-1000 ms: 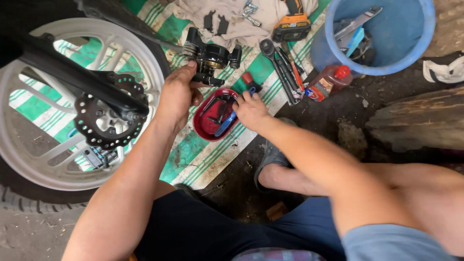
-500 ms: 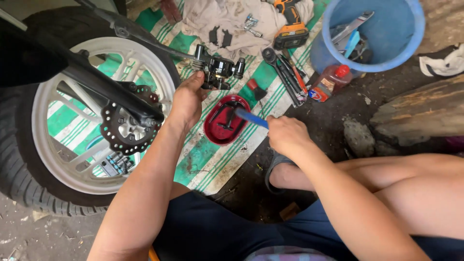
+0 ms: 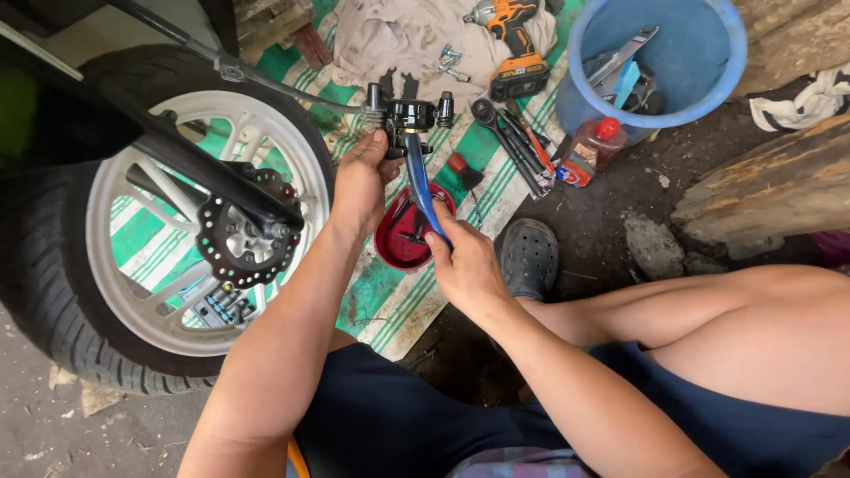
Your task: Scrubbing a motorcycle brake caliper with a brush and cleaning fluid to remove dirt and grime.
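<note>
My right hand (image 3: 465,265) has lifted the blue-handled tool (image 3: 418,181) from the red bowl (image 3: 390,252) up to the black brake caliper (image 3: 409,117) gripped in my left hand (image 3: 361,177).

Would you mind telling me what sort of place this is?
Probably an informal motorcycle repair spot outdoors: a motorcycle wheel with brake disc, a cordless drill on a striped mat, bare dirt ground.

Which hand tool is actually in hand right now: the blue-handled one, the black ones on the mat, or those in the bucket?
The blue-handled tool: the right hand grips its handle, its tip at the black caliper. The others lie loose.
</note>
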